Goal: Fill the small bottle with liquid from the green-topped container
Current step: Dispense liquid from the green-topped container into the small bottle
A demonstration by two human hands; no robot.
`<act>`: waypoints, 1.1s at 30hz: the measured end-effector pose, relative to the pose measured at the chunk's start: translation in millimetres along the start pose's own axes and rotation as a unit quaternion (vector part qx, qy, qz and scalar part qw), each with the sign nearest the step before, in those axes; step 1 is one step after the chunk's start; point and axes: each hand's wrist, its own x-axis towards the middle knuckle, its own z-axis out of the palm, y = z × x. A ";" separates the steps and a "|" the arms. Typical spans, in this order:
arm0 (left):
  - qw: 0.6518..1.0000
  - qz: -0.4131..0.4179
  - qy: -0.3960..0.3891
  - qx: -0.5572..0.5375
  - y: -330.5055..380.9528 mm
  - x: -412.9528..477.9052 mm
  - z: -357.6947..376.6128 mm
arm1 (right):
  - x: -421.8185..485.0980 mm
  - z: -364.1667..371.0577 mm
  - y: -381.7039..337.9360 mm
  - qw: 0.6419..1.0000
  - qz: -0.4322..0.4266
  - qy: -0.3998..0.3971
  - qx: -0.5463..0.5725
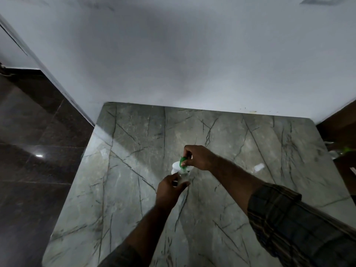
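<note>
A small clear bottle [182,176] stands near the middle of the grey marble table [134,189], and my left hand [169,187] grips it from the near side. Just behind it sits a white container [176,166] with a green top [183,162]. My right hand [198,158] curls its fingers round that green top from the right, right above the mouth of the small bottle. The lower part of the white container is hidden behind the bottle and my hands.
A small white cap-like object [259,167] lies on the table to the right. The table meets a white wall [192,64] at the back. Dark floor [28,151] lies to the left, and dark furniture with green items [344,151] stands at the right edge.
</note>
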 end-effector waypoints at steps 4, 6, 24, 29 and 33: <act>1.000 -0.007 -0.005 0.007 -2.8 1.3 1.6 | -1.7 8.5 2.9 1.000 -0.005 0.008 -0.006; 1.000 -0.007 -0.003 0.004 -1.2 0.9 1.3 | -1.0 7.4 2.0 1.000 0.001 0.014 -0.006; 1.000 -0.004 -0.008 0.004 -8.1 4.7 -1.1 | -2.3 6.7 0.7 0.999 0.027 0.009 0.013; 1.000 -0.009 -0.003 -0.011 -9.8 3.6 -0.4 | -4.8 8.2 0.6 0.999 0.030 0.017 0.026; 1.000 -0.001 0.000 -0.013 -7.0 4.9 -2.4 | -3.5 3.9 -2.1 0.999 0.034 0.020 0.026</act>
